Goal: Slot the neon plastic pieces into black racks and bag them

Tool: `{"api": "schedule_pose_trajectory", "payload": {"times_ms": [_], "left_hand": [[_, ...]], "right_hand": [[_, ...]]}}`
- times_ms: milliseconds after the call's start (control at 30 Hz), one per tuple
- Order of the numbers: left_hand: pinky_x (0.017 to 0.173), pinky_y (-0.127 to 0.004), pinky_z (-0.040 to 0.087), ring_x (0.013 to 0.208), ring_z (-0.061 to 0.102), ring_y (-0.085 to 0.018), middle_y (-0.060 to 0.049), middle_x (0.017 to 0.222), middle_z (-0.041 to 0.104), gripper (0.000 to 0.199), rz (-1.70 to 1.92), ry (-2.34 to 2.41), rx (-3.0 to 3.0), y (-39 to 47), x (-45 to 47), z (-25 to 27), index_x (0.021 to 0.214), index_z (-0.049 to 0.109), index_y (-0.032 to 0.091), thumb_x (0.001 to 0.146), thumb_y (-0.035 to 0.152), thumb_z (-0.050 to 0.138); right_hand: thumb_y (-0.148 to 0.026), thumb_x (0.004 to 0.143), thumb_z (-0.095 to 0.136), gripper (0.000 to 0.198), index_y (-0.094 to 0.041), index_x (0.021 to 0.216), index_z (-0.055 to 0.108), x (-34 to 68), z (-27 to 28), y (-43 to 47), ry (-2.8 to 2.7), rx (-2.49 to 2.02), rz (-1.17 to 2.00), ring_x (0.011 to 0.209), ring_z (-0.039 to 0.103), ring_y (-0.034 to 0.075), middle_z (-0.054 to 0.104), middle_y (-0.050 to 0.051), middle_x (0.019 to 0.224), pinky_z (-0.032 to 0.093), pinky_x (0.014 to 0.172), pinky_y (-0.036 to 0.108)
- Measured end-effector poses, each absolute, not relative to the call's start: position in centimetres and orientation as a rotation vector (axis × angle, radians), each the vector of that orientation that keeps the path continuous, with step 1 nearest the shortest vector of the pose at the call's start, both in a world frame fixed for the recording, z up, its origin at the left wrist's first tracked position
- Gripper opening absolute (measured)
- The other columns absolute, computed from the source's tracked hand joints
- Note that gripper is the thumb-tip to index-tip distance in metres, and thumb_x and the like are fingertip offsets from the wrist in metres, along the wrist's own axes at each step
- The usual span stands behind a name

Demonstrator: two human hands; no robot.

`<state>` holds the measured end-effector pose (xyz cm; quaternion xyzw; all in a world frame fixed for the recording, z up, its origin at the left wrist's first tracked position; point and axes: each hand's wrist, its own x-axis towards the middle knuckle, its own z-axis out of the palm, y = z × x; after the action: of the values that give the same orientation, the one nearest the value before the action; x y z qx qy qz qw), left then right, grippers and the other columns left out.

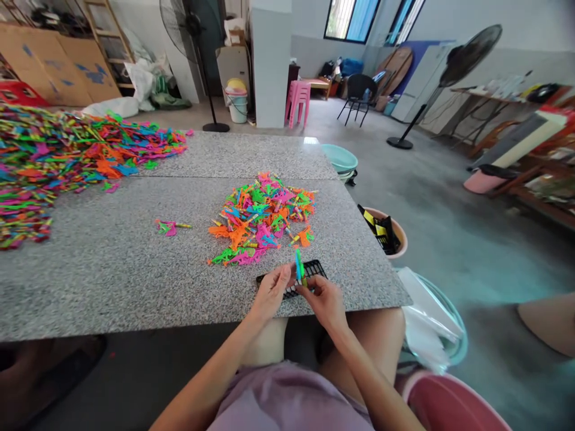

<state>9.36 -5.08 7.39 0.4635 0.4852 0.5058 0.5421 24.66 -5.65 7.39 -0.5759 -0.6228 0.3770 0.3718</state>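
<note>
Tabletop (135, 287) of speckled grey stone spreads beneath the fingers and far off to their left, its near edge just on the person's own side of them. Directly beyond the fingertips, a loose heap (269, 209) of small plastic toy guns in orange, green, pink and blue stands in the way across the stone. One pink-and-green toy gun (168, 227) lies alone to the left of the fingers, well apart from them. Farther left and beyond, a much larger mound (90, 149) of similar bright pieces reaches out of view. To the right of the fingers, past the table's edge, stand a peach tub (402, 236) with black and yellow items in it and, farther ahead, a turquoise basin (339, 155); behind them to the right is a pink tub (449, 401). Below the fingers lies a black slotted tray (318, 269), partly covered by both hands. The right hand (324, 299) has its fingers curled, thumb and forefinger pinching the yellowish lower end of a blue-and-green toy gun (299, 266), which stands roughly upright between the hands. The left hand (272, 290) is partly curled at that piece's left side, thumb raised; whether its fingers grip cannot be told.
</note>
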Motion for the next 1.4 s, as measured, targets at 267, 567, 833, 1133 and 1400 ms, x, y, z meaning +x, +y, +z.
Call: {"api": "schedule_pose_trajectory", "payload": {"times_ms": [267,567,833,1133,1400], "left_hand": [[0.073,-0.033,0.058,0.080,0.070,-0.022,-0.009,0.088,0.074,0.036,1.220,1.191,1.207,-7.5,8.2,7.6,0.093,0.069,0.013,0.081,0.047,0.068],[0.072,-0.028,0.053,0.077,0.068,-0.019,-0.005,0.090,0.075,0.019,1.304,1.401,1.378,-9.3,10.1,6.9,0.097,0.072,0.017,0.083,0.025,0.062],[0.060,-0.025,0.046,0.059,0.061,-0.016,-0.003,0.073,0.073,0.019,1.272,1.562,1.531,-9.4,10.7,6.9,0.090,0.074,0.017,0.079,0.013,0.059],[0.061,-0.022,0.045,0.062,0.062,-0.015,-0.002,0.072,0.070,0.019,1.210,1.659,1.572,-8.3,11.4,5.9,0.083,0.071,0.017,0.080,0.009,0.054],[0.064,-0.023,0.043,0.060,0.059,-0.015,-0.003,0.071,0.068,0.021,1.155,1.751,1.558,-8.6,11.5,5.0,0.086,0.069,0.018,0.079,0.006,0.053]], "right_hand": [[-0.052,0.076,0.066,0.037,-0.018,0.089,0.066,25.5,8.2,-6.0,-1.593,-1.276,1.453,0.051,0.052,0.012,0.062,0.000,0.067,0.035,0.040,0.021],[-0.045,0.073,0.071,0.028,-0.020,0.071,0.059,23.3,7.9,-6.7,-1.345,-1.324,1.142,0.055,0.052,0.013,0.060,-0.001,0.062,0.042,0.052,0.025],[-0.053,0.076,0.069,0.034,-0.020,0.074,0.059,22.8,6.4,-7.3,-1.343,-1.380,1.029,0.058,0.055,0.014,0.063,0.000,0.065,0.044,0.056,0.025],[-0.051,0.076,0.067,0.035,-0.019,0.065,0.058,22.5,5.3,-5.7,-1.368,-1.362,1.065,0.053,0.052,0.014,0.059,-0.001,0.056,0.040,0.052,0.024],[-0.057,0.080,0.060,0.040,-0.021,0.064,0.054,22.2,4.9,-6.1,-1.397,-1.454,1.008,0.049,0.053,0.014,0.058,-0.001,0.054,0.037,0.049,0.024]]}}
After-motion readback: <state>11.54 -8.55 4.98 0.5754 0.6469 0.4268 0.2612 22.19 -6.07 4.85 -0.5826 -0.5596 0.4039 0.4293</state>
